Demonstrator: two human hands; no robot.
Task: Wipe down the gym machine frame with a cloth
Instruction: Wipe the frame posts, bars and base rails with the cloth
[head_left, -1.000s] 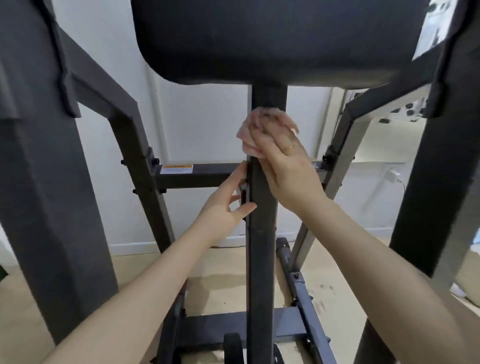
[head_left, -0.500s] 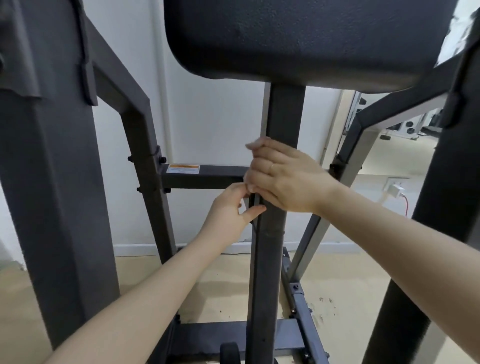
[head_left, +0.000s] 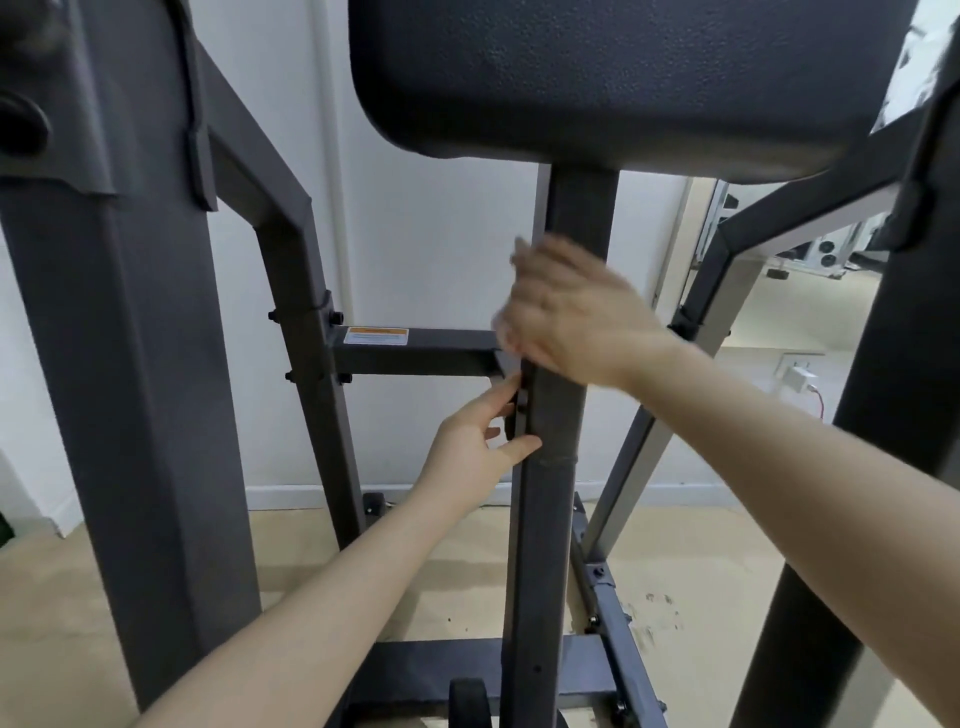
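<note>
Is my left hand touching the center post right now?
Touching. The head view shows the left hand with its thumb lying against the center post.

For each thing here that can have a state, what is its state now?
centre post: upright, held by both hands
left hand: thumb and fingers rest on the post, loosely
right hand: blurred, pressed on the post
cloth: mostly hidden under the right hand
charger: plugged in the wall socket
</note>
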